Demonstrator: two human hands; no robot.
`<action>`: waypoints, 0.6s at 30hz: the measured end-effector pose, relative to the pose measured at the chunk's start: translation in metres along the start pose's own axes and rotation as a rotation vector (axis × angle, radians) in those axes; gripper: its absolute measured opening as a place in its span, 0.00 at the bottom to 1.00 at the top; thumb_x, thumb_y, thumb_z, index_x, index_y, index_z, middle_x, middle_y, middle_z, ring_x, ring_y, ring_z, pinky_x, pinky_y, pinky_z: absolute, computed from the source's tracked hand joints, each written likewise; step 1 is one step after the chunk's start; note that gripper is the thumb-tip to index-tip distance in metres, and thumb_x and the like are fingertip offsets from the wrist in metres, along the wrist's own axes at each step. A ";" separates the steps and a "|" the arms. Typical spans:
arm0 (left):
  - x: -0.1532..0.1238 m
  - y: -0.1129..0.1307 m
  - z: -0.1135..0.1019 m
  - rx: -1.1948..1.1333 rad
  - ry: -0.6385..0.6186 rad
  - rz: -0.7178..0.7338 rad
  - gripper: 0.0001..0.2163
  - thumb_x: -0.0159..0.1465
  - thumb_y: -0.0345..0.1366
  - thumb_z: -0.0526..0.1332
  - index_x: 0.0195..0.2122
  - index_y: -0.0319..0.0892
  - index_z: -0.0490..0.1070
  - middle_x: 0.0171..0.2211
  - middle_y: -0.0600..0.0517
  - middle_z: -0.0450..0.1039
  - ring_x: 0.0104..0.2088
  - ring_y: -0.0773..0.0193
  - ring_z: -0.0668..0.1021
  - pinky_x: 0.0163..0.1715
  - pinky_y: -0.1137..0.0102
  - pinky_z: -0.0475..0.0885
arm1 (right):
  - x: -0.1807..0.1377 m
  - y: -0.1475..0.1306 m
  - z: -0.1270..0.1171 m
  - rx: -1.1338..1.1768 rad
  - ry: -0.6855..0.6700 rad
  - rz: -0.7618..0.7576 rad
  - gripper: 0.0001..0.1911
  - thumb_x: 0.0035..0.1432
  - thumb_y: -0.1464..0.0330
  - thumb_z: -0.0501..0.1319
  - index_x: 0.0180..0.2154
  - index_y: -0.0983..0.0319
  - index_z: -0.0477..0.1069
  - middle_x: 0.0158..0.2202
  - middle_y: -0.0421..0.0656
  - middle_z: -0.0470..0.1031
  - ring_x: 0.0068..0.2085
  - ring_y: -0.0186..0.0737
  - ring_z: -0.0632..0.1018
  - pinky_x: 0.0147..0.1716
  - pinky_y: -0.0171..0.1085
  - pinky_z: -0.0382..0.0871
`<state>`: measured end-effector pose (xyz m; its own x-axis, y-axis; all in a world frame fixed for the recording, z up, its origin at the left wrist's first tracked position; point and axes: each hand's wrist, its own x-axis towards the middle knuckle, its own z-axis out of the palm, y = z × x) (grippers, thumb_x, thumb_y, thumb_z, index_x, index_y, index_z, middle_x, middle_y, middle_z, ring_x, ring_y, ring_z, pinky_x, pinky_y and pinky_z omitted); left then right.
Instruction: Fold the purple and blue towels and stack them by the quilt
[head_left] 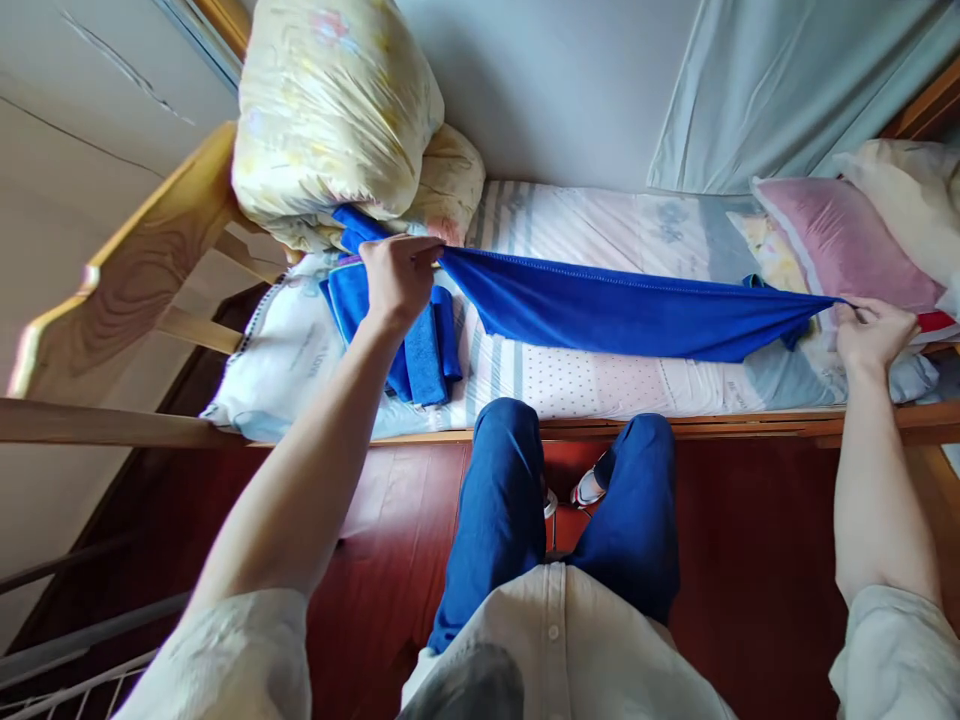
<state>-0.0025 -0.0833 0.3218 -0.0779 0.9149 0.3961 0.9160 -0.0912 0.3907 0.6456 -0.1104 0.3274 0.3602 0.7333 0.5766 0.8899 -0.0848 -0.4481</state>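
Note:
A long blue cloth (622, 305), perhaps a towel, is stretched sideways above the bed, its upper edge pulled nearly straight and its lower part hanging in folds. My left hand (397, 280) pinches its left corner, over a few folded blue cloths (425, 350) lying on the mattress. At the far right, my right hand (876, 330) grips the opposite corner, close to a pink pillow (862, 240). Both arms are spread wide. Whether the cloth's lower edge touches the sheet, I cannot tell.
The bed (577, 215) has a patterned sheet and a wooden headboard (142, 240) at the left. A bulky folded yellow quilt (330, 110) stands at the back left. A pale curtain (795, 90) hangs behind. Red floor (397, 560) lies below the bed's front rail.

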 end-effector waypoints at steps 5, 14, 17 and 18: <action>-0.036 -0.027 0.024 -0.016 0.051 0.013 0.17 0.76 0.37 0.56 0.48 0.27 0.78 0.48 0.52 0.84 0.49 0.66 0.83 0.56 0.65 0.76 | -0.024 0.004 0.046 0.241 -0.059 0.169 0.14 0.57 0.85 0.63 0.44 0.77 0.82 0.50 0.69 0.81 0.48 0.47 0.86 0.51 0.44 0.78; -0.136 -0.079 0.133 0.057 -0.584 -0.151 0.13 0.68 0.25 0.58 0.45 0.33 0.83 0.49 0.43 0.83 0.52 0.54 0.84 0.58 0.64 0.75 | -0.130 0.046 0.147 0.214 -0.415 0.387 0.11 0.52 0.81 0.61 0.35 0.69 0.82 0.46 0.56 0.85 0.46 0.44 0.85 0.52 0.44 0.79; -0.161 -0.083 0.159 0.171 -0.750 -0.203 0.14 0.67 0.27 0.58 0.45 0.35 0.83 0.46 0.39 0.84 0.48 0.48 0.84 0.53 0.59 0.77 | -0.158 0.063 0.166 0.145 -0.483 0.451 0.10 0.50 0.80 0.61 0.31 0.66 0.81 0.41 0.48 0.86 0.45 0.46 0.86 0.53 0.46 0.79; -0.166 -0.085 0.165 0.204 -0.764 -0.219 0.14 0.67 0.29 0.58 0.47 0.35 0.83 0.45 0.38 0.84 0.47 0.47 0.84 0.52 0.57 0.77 | -0.165 0.067 0.169 0.115 -0.511 0.463 0.10 0.50 0.80 0.61 0.30 0.65 0.81 0.40 0.48 0.86 0.45 0.47 0.86 0.54 0.47 0.78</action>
<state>-0.0022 -0.1625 0.0854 -0.0410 0.9260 -0.3752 0.9705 0.1262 0.2055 0.5989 -0.1228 0.0865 0.4939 0.8665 -0.0720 0.6311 -0.4142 -0.6559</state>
